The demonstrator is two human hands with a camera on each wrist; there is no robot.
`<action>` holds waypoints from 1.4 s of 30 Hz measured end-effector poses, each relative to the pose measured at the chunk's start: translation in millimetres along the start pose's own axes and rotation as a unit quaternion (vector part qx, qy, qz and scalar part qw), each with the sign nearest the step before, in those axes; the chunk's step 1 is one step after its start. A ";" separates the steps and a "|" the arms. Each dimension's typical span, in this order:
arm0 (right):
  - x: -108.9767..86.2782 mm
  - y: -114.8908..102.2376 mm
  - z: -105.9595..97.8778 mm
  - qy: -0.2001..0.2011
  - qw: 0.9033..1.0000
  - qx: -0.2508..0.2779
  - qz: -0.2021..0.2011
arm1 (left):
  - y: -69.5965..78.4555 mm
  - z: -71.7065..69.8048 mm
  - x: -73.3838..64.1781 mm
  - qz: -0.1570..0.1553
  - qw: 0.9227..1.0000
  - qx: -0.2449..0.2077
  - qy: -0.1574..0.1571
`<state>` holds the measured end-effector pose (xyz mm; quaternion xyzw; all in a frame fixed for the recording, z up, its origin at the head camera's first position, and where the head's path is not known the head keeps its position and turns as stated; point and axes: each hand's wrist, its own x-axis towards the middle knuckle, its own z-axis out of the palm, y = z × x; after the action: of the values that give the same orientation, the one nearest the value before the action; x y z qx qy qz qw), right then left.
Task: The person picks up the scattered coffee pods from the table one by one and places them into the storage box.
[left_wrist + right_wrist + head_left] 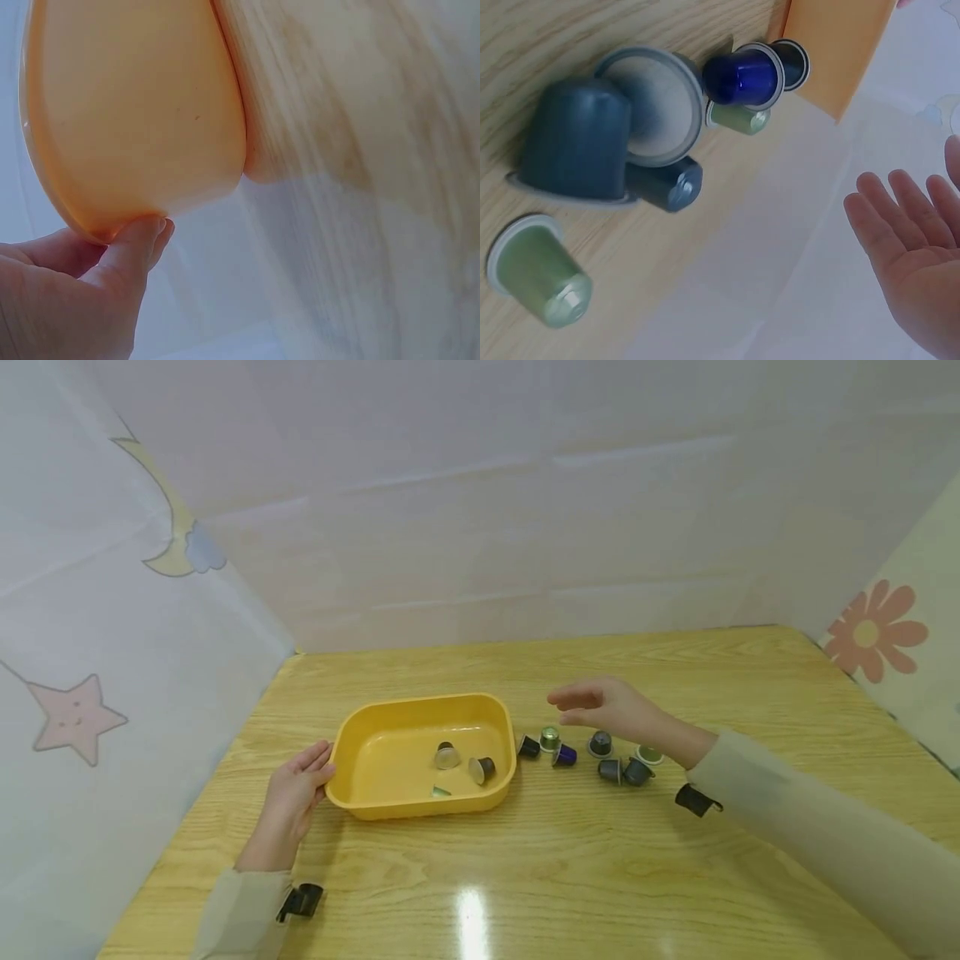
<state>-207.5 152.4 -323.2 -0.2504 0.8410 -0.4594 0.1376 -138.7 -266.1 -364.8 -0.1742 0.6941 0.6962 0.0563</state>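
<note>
My left hand (294, 787) grips the left end of a yellow plastic basin (420, 807); in the left wrist view its fingertips (154, 225) meet the basin's edge. Several coffee capsules lie inside, among them a dark one with a pale lid (487, 767). My right hand (611, 706), holding nothing, hovers with fingers extended over loose capsules right of the basin. A purple capsule (739, 79), a black one (791, 64) and a green one (740, 118) lie nearest the basin. Dark grey capsules (574, 139) and a light green capsule (544, 270) lie farther right.
A wood-grain table (525, 877) carries everything. Pale printed sheets (487, 527) stand along its back and sides, with a star (78, 718) on the left and a flower (873, 631) on the right.
</note>
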 end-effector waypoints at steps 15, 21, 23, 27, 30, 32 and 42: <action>-30.7 9.4 -19.0 0.022 1.000 -0.022 -0.003 | 0.5 -1.2 -2.4 0.008 1.000 0.003 0.000; -40.5 10.2 -25.4 0.035 0.999 -0.030 -0.008 | 0.3 -1.0 -1.7 0.011 1.000 -0.001 0.001; -43.5 11.6 -28.2 0.042 0.999 -0.032 -0.005 | 0.3 -0.7 -1.6 0.010 1.000 -0.002 0.002; -47.9 13.4 -33.0 0.050 0.998 -0.038 0.001 | 0.4 -1.1 -1.7 0.009 1.000 -0.004 0.001; -50.4 15.9 -34.9 0.048 0.998 -0.046 -0.005 | 0.3 -1.3 -2.0 0.009 1.000 -0.007 0.001; -53.2 17.3 -36.0 0.052 0.997 -0.055 -0.001 | 0.3 -1.2 -2.1 0.009 1.000 -0.007 0.001; -65.6 29.6 -42.8 0.070 0.995 -0.069 0.020 | -0.2 -0.3 -0.6 0.007 1.000 -0.001 0.001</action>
<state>-181.1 231.8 -324.9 -0.2095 0.8834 -0.4132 0.0705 -138.0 -266.3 -364.8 -0.1705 0.6947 0.6969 0.0506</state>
